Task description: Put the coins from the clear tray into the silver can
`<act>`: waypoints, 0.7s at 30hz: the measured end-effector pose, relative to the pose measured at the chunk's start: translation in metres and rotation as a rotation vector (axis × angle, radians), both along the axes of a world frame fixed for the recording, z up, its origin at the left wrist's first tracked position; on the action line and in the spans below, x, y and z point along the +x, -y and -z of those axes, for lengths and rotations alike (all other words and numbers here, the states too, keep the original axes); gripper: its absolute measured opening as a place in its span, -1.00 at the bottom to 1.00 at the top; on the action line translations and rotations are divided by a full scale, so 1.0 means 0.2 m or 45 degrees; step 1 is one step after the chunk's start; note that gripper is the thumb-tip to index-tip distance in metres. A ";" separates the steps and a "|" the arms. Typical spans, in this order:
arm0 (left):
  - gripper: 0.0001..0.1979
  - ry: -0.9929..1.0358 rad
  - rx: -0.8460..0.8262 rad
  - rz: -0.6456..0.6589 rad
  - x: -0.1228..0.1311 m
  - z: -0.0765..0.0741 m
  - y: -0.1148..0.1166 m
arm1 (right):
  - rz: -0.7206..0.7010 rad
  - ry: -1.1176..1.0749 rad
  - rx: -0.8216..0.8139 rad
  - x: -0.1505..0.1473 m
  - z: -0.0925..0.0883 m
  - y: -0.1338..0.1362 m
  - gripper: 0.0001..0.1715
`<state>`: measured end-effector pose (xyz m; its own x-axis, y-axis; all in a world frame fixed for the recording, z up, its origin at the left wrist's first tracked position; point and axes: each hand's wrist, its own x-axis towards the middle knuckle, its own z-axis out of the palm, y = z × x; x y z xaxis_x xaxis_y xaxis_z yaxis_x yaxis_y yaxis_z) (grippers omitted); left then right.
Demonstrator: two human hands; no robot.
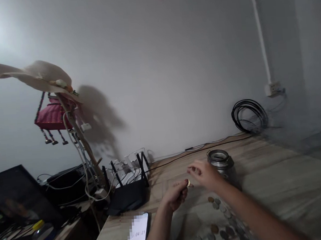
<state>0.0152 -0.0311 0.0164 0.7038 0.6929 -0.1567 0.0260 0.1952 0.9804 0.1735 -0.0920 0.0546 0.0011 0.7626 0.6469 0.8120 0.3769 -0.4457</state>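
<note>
My left hand (176, 195) is closed, pinching a gold-coloured coin (188, 183) between thumb and finger above the table. Just beyond it, my right hand (203, 173) has its fingers curled together; whatever may be in them is too small to make out. Behind the right wrist stands a metal can-shaped coin bank (219, 160) with a dark slot in its lid, partly covered by the forearm. Loose silver and copper-coloured coins (214, 228) lie scattered on the table below my right arm, which hides some of them.
A phone (138, 231) showing a timer lies left of my left forearm on the wooden table (278, 185). Further left are a black router (128, 196), a monitor (15, 201) and a yellow-capped jar (42, 234). Coiled black cable (249, 116) leans against the wall.
</note>
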 end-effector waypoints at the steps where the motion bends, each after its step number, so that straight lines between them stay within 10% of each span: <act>1: -0.59 0.010 -0.013 -0.019 0.00 0.00 0.00 | -0.079 0.006 -0.106 -0.05 0.04 -0.02 -0.74; 14: -0.63 0.011 -0.312 0.179 0.00 -0.01 0.02 | -0.034 -0.104 -0.486 -0.06 0.11 -0.06 -0.85; 21: -0.73 0.184 -0.605 0.243 -0.02 -0.02 -0.02 | 0.403 0.074 0.140 0.07 -0.08 0.05 -0.79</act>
<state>0.0109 -0.0262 0.0212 0.8482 0.4263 -0.3143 -0.0240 0.6238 0.7812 0.1884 -0.1024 0.0703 0.1873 0.6560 0.7311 0.9193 0.1452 -0.3659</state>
